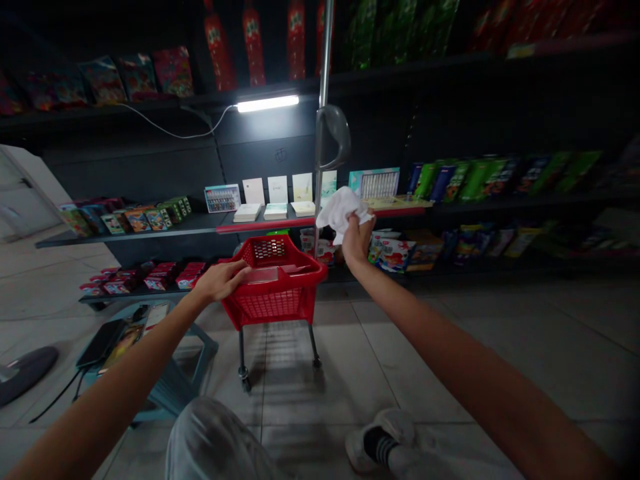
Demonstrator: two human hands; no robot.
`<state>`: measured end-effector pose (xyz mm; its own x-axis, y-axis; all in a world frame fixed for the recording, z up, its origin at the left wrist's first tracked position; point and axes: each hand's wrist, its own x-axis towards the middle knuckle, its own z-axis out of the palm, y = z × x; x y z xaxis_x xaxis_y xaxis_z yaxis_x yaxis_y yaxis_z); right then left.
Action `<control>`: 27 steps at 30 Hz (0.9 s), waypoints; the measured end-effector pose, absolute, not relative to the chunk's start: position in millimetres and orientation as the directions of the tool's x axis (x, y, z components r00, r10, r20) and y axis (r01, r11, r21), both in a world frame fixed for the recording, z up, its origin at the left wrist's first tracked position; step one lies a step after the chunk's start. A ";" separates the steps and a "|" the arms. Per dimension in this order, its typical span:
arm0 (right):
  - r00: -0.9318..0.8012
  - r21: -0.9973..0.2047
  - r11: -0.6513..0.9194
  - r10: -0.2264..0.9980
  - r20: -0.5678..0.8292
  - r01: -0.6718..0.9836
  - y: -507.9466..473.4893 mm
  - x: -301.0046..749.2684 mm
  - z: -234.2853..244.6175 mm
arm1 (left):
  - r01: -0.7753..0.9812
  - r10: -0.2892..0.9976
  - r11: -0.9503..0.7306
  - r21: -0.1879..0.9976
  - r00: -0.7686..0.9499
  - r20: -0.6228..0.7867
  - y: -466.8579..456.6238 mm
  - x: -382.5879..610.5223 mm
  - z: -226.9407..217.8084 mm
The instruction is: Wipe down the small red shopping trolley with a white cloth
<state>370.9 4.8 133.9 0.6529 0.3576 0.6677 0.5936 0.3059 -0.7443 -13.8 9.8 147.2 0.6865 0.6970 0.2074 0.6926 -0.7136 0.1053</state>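
A small red shopping basket on wheels (280,303) stands on the tiled floor in front of me. My left hand (223,279) rests on its left rim, fingers curled loosely over the edge. My right hand (357,237) is raised beyond the basket and closed on a crumpled white cloth (339,210). The cloth is pressed against the basket's upright metal handle pole (323,80), which rises to the top of the view with a grey grip part-way up. A flat red item lies inside the basket.
Dark store shelves (200,227) carry colourful boxes, cards and packets behind the basket, under a lit strip lamp (267,103). A low teal stool (165,373) with phones on it stands at the left. My knee and white shoe (380,440) show below.
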 end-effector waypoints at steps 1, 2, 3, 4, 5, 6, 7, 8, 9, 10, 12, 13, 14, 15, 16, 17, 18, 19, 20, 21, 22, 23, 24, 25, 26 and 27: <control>0.649 -0.730 0.347 0.335 0.683 0.589 8.6 370.5 142.0 | 0.698 0.707 -0.705 0.124 0.677 0.204 12.6 -15.0 147.9; 0.629 -0.704 0.395 0.320 0.708 0.591 11.7 368.4 150.6 | 0.703 0.715 -0.698 0.138 0.670 0.202 15.3 -15.9 148.5; 0.598 -0.670 0.445 0.312 0.738 0.594 14.4 364.6 159.2 | 0.707 0.720 -0.692 0.147 0.664 0.202 17.8 -16.7 149.0; 0.558 -0.633 0.494 0.313 0.769 0.595 17.1 359.2 167.2 | 0.709 0.724 -0.689 0.151 0.660 0.202 20.3 -17.4 149.3; 0.513 -0.601 0.538 0.324 0.795 0.592 20.0 352.6 174.2 | 0.713 0.727 -0.686 0.148 0.657 0.202 22.8 -18.1 149.3; 0.468 -0.578 0.574 0.346 0.813 0.580 23.1 345.2 179.8 | 0.721 0.731 -0.680 0.136 0.651 0.205 25.1 -18.7 148.9; 0.426 -0.568 0.600 0.378 0.822 0.563 26.4 337.8 183.8 | 0.737 0.741 -0.666 0.113 0.638 0.208 27.5 -19.4 148.4; 0.395 -0.570 0.615 0.412 0.821 0.545 29.5 330.8 185.7 | 0.760 0.757 -0.645 0.083 0.619 0.209 29.7 -20.2 147.7; 0.377 -0.582 0.619 0.444 0.813 0.527 32.2 324.7 185.3 | 0.783 0.773 -0.620 0.050 0.598 0.210 31.7 -21.0 147.0; 0.373 -0.599 0.615 0.469 0.801 0.513 33.9 319.8 182.8 | 0.804 0.788 -0.594 0.019 0.578 0.211 33.5 -22.0 146.3; 0.387 -0.632 0.593 0.500 0.775 0.499 33.7 313.8 171.5 | 0.830 0.809 -0.558 -0.021 0.550 0.206 36.1 -24.2 145.6; 0.393 -0.648 0.580 0.515 0.761 0.494 31.4 312.3 163.5 | 0.834 0.814 -0.551 -0.031 0.545 0.200 37.1 -25.5 145.5; 0.392 -0.664 0.566 0.537 0.747 0.489 28.0 311.5 154.8 | 0.835 0.816 -0.549 -0.036 0.544 0.193 37.9 -26.7 145.7; 0.383 -0.680 0.549 0.565 0.731 0.486 23.7 311.0 145.9 | 0.836 0.818 -0.548 -0.036 0.545 0.184 38.6 -28.1 146.0; 0.368 -0.696 0.530 0.598 0.712 0.485 19.1 310.5 137.6 | 0.835 0.819 -0.549 -0.036 0.546 0.176 39.3 -29.6 146.3; 0.353 -0.712 0.509 0.631 0.691 0.483 14.5 309.7 130.4 | 0.834 0.819 -0.551 -0.035 0.548 0.172 40.3 -31.2 146.6; 0.341 -0.728 0.490 0.661 0.669 0.480 10.5 308.4 124.5 | 0.834 0.818 -0.551 -0.033 0.548 0.175 41.4 -33.0 146.7; 0.333 -0.740 0.473 0.682 0.651 0.477 7.4 306.6 120.3 | 0.833 0.817 -0.552 -0.033 0.548 0.181 42.8 -35.1 146.6; 0.331 -0.749 0.462 0.695 0.638 0.475 5.2 304.4 117.5 | 0.831 0.813 -0.555 -0.034 0.551 0.187 44.5 -37.4 146.4; 0.334 -0.756 0.454 0.701 0.630 0.472 4.0 302.0 115.9 | 0.828 0.809 -0.559 -0.038 0.555 0.192 46.5 -40.1 146.0; 0.338 -0.759 0.450 0.702 0.626 0.471 3.5 299.5 115.1 | 0.825 0.805 -0.563 -0.044 0.560 0.195 48.7 -43.0 145.4; 0.339 -0.759 0.450 0.702 0.626 0.471 3.5 297.2 114.7 | 0.823 0.802 -0.566 -0.050 0.564 0.198 51.1 -46.3 144.6; 0.332 -0.757 0.452 0.704 0.628 0.473 3.6 295.1 114.4 | 0.823 0.800 -0.566 -0.056 0.564 0.204 53.7 -49.9 143.9; 0.320 -0.755 0.455 0.709 0.628 0.473 3.5 293.4 113.8 | 0.826 0.801 -0.561 -0.058 0.559 0.212 56.5 -53.7 143.0; 0.305 -0.755 0.454 0.720 0.624 0.473 3.0 291.8 112.8 | 0.832 0.805 -0.552 -0.057 0.549 0.223 59.2 -57.6 142.2; 0.283 -0.757 0.451 0.736 0.615 0.473 2.1 290.2 111.4 | 0.840 0.812 -0.540 -0.053 0.536 0.233 61.9 -61.7 141.5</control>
<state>290.2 2.1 111.4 0.2832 0.7360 0.6149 0.4729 0.4506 -0.7572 -61.7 61.9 141.5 0.5357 0.8117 0.2326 0.8403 -0.5395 -0.0526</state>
